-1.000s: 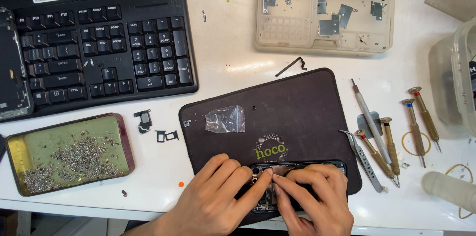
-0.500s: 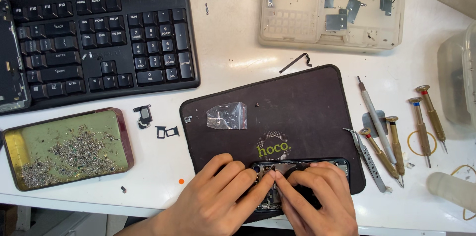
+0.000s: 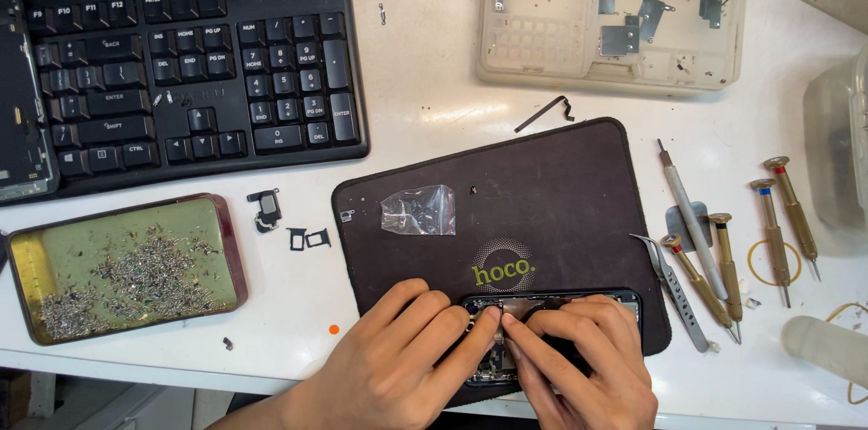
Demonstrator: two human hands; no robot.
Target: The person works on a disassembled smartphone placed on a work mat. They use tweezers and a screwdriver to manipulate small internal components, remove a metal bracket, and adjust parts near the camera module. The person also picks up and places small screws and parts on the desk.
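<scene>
Phone (image 3: 551, 305) is already opened up, lying at the near edge of the dark mat (image 3: 542, 204) on the bench (image 3: 434, 104). Left hand (image 3: 398, 367) and right hand (image 3: 579, 367) both press fingertips into its insides, pinching something too small to tell. Plenty pulled already: screws in the tray (image 3: 122, 263), 2 SIM trays (image 3: 307, 237). Looks mid-teardown to me.

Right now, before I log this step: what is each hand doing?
Left hand: fingertips pressed on the opened phone, pinching a spot inside.
Right hand: same, fingertips on the phone.
</scene>
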